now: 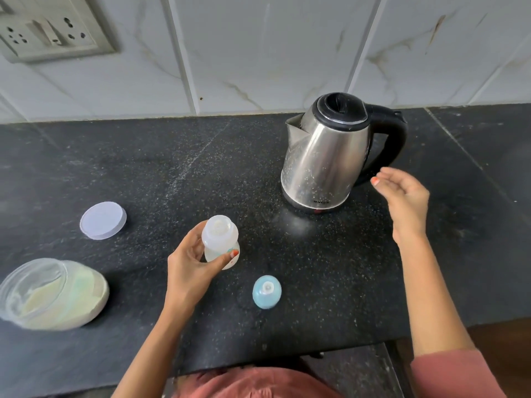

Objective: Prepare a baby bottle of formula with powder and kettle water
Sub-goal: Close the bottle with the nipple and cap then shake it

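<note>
Presently we find the left hand [188, 267] gripping the light, stiff translucent plastic baby bottle [219, 239], the empty, relaxed right hand [405, 199] just beside the black handle [398, 139], our judged hold on the heavy-looking steel kettle [324, 156].

- Black speckled stone countertop [201, 168].
- Steel electric kettle [324, 156] stands at back right.
- Open powder jar [51, 294] at left, its lid [103, 220] lying apart.
- Blue teat cap [266, 292] near the front.
</note>
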`<state>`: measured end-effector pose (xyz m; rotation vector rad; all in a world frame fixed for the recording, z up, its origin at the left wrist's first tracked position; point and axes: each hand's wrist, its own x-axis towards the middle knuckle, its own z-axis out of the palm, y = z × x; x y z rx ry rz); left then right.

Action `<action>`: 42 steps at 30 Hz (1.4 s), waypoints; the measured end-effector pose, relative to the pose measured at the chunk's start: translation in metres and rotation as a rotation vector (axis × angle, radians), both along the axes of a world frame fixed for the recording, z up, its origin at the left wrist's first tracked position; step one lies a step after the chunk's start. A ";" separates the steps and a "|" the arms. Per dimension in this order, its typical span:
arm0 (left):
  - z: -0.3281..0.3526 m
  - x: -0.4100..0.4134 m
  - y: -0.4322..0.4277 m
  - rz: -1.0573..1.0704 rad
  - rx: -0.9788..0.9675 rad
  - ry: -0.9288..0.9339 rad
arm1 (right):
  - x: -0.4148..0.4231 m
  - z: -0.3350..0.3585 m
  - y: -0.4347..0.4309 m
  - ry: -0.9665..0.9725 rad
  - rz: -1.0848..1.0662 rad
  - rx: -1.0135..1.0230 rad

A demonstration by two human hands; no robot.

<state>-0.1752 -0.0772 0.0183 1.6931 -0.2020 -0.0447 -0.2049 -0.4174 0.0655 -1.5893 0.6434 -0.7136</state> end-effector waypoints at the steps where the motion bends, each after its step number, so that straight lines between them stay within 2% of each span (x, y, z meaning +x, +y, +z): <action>1: -0.002 -0.001 0.000 0.001 0.003 -0.007 | -0.004 -0.001 0.010 0.014 0.048 0.008; 5: -0.012 -0.013 0.004 0.010 -0.005 0.008 | -0.021 -0.009 0.061 0.106 0.297 0.012; 9: -0.023 -0.031 0.012 -0.004 -0.024 0.052 | -0.041 -0.024 0.121 0.278 0.549 -0.035; 13: -0.028 -0.035 0.026 -0.045 -0.002 0.045 | -0.055 -0.038 0.164 0.454 0.692 -0.232; 17: -0.030 -0.032 0.035 -0.108 0.015 0.045 | -0.066 -0.045 0.185 0.634 0.754 -0.490; 21: -0.032 -0.028 0.041 -0.157 0.011 0.061 | -0.068 -0.048 0.198 0.787 0.690 -0.699; 25: -0.033 -0.025 0.048 -0.217 -0.002 0.070 | -0.067 -0.047 0.206 0.880 0.604 -0.745; 28: -0.033 -0.024 0.051 -0.265 -0.001 0.077 | -0.064 -0.040 0.210 0.857 0.545 -0.623; 31: -0.032 -0.022 0.056 -0.280 0.005 0.064 | -0.059 -0.018 0.215 0.703 0.448 -0.490; 34: -0.033 -0.019 0.061 -0.303 0.015 0.036 | -0.055 0.012 0.225 0.530 0.388 -0.441; 37: -0.033 -0.018 0.061 -0.328 0.018 0.016 | -0.051 0.038 0.239 0.422 0.427 -0.448; 39: -0.035 -0.019 0.061 -0.332 0.007 0.016 | -0.046 0.046 0.249 0.421 0.488 -0.481; 42: -0.039 -0.020 0.062 -0.343 -0.007 0.013 | -0.039 0.047 0.263 0.523 0.551 -0.522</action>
